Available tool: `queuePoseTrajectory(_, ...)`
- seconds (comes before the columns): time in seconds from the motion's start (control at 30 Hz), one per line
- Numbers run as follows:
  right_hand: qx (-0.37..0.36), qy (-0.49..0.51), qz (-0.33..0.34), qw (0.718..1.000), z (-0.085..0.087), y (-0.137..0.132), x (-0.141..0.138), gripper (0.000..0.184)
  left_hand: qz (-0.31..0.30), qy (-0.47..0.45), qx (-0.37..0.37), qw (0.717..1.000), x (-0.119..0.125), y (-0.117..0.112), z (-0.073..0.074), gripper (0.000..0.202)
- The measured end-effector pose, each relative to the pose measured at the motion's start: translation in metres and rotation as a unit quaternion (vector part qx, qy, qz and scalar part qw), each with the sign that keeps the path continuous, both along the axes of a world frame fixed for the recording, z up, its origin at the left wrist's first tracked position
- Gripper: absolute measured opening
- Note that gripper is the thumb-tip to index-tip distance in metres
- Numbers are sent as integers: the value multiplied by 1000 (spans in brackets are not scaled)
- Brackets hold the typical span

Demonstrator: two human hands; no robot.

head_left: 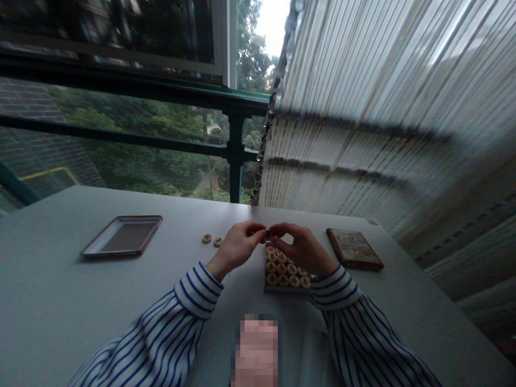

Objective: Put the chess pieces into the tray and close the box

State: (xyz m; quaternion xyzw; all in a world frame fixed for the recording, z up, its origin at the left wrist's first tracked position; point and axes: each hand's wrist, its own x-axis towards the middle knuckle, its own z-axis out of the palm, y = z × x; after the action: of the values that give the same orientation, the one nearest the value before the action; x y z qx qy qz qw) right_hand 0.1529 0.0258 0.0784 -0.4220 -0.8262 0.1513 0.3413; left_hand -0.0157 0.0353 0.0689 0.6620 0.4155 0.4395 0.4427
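Observation:
My left hand [237, 246] and my right hand [300, 247] meet above the far end of a small tray of round wooden game pieces [282, 271]. Both hands pinch one small round piece [266, 234] between their fingertips. The tray holds several tan discs with red and dark marks, packed in rows; my right hand covers its right part. Two loose round pieces [212, 239] lie on the white table [60, 301] just left of my left hand. Both arms wear blue-and-white striped sleeves.
A shallow rectangular box lid [123, 235] with a brown rim lies at the table's left. A flat brown box with a printed top [353, 248] lies at the right. Beyond the table stand a dark railing, windows and a striped curtain [382, 107].

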Motion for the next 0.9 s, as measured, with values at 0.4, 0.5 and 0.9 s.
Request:
queuePoseTrajectory(0.4, 53, -48, -6, 997, 0, 1, -1, 20, 4, -34, -14, 999, 3, -1, -3, 21)
queuePoseTrajectory(0.5, 74, -69, -11, 995, -1, 3, 0, 19, 2, -33, -18, 999, 4, -1, -4, 20)
queuePoseTrajectory(0.9, 83, -105, -11, 991, -3, 4, 1, 17, 6, 2, -17, 1000, 4, -1, -5, 21)
